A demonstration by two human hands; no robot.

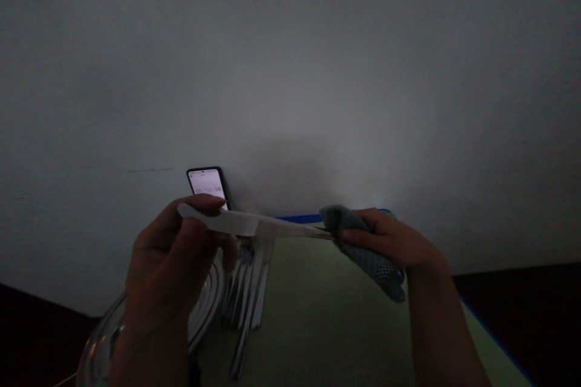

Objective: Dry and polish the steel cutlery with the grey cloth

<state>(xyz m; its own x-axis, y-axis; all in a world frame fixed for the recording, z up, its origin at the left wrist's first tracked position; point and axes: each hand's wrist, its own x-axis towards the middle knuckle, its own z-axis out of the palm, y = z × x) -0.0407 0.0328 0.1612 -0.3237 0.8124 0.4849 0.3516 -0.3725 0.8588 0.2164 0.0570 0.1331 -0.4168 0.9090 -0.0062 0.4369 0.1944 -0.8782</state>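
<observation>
A metal table knife (272,227) is held up level in front of me, above the table. My left hand (175,260) pinches its rounded end between thumb and fingers. Around the opposite end, my right hand (385,236) is closed on a folded grey-blue cloth (363,254). That end disappears into the cloth, so I cannot see its tip. Beneath the knife, several pieces of cutlery (247,290) lie side by side on the table. The dim light blurs their details.
The pale table (327,320) has a blue edge and meets a grey wall (290,72). A lit phone (206,181) leans against the wall behind my left hand. Shiny round metal ware (211,296), perhaps stacked plates, sits at the left, partly hidden by my left arm.
</observation>
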